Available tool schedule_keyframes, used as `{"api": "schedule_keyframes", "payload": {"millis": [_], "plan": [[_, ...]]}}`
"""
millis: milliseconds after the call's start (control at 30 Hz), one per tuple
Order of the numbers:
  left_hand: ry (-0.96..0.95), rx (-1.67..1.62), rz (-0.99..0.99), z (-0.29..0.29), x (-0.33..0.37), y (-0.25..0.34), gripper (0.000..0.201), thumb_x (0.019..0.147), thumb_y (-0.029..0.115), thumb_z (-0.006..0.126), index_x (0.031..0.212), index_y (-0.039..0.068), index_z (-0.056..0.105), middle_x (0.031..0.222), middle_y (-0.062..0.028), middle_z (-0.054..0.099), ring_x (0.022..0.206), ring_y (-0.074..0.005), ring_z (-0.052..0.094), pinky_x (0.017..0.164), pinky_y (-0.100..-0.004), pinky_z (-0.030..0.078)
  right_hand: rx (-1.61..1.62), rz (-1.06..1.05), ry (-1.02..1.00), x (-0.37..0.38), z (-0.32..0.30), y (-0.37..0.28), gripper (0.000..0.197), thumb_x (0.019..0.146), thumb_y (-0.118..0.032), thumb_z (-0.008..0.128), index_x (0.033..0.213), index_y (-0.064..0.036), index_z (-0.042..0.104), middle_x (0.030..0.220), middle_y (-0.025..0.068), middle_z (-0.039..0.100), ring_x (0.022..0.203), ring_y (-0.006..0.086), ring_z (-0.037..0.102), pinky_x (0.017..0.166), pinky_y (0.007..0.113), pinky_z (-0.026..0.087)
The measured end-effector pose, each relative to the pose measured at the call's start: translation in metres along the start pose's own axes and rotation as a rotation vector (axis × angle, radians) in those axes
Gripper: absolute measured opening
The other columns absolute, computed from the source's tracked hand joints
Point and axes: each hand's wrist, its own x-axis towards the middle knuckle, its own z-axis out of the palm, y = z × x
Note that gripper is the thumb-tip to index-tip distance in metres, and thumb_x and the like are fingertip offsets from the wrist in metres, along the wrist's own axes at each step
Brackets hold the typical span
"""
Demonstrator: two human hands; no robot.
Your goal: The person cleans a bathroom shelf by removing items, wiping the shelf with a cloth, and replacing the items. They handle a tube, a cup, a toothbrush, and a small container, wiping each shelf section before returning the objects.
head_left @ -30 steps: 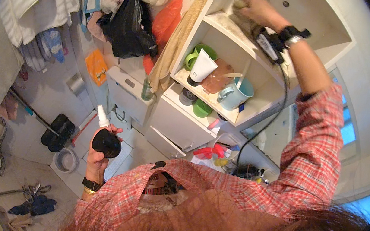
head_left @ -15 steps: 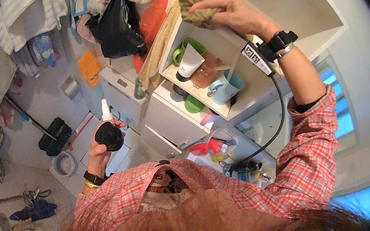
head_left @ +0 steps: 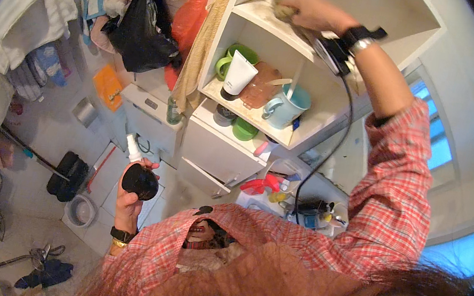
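My right hand (head_left: 321,14) is closed on a crumpled olive-green cloth (head_left: 283,3), held against the upper shelf (head_left: 255,11) of a white cabinet near its front left edge. The fingertips are partly hidden by the cloth. Lower down on the left, my left hand (head_left: 127,205) grips a bottle (head_left: 140,182) with a dark round base and a white nozzle (head_left: 133,147) pointing away from me. On the shelf below the cloth stand a white tube (head_left: 239,75) with a black cap, a green mug (head_left: 222,67), a brownish translucent container (head_left: 262,85) and a light blue mug (head_left: 288,108).
A black cable (head_left: 345,123) runs down from my right wrist. Black (head_left: 144,34) and red plastic bags (head_left: 189,19) hang left of the cabinet beside a tan towel (head_left: 198,53). Below are drawers (head_left: 218,151), a black brush (head_left: 68,175) and a grey bucket (head_left: 81,211).
My right hand has brought the cloth rightward and slightly down, from outside the cabinet's left edge onto the upper shelf. The left hand still holds the bottle in nearly the same place.
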Motion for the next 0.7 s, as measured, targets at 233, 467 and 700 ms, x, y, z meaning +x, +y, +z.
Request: {"api": "schedule_keyframes", "payload": {"millis": [233,467,700], "plan": [[0.050,0.042,0.027,-0.013,-0.009,0.010,0.083,0.060,0.041,0.080,0.125,-0.002,0.050,0.121,-0.0135,0.052,0.119,-0.0315,0.053,0.094,-0.0407,0.051,0.165,-0.020,-0.141,-0.124,-0.024,-0.007,0.047,0.073,-0.003,0.057,0.119,-0.0070,0.062,0.103,0.0185,0.066,0.090,0.0298,0.063,0.084,0.035,0.049],[0.053,0.061,0.016,-0.010,-0.003,0.021,0.082,0.061,0.039,0.080,0.126,-0.001,0.049,0.122,-0.0144,0.051,0.120,-0.0321,0.052,0.094,-0.0411,0.050,-0.201,0.033,0.254,-0.071,-0.026,-0.015,0.040,0.077,-0.004,0.059,0.116,-0.0110,0.064,0.106,0.0122,0.067,0.094,0.0329,0.060,0.084,0.040,0.050],[-0.012,-0.006,-0.027,-0.003,0.003,-0.002,0.082,0.060,0.039,0.081,0.125,-0.001,0.049,0.122,-0.0143,0.050,0.120,-0.0332,0.052,0.096,-0.0418,0.050,0.053,0.131,-0.140,0.005,0.003,0.012,0.052,0.078,0.003,0.045,0.124,-0.0144,0.062,0.100,0.0197,0.067,0.080,0.0347,0.065,0.077,0.042,0.053]]}}
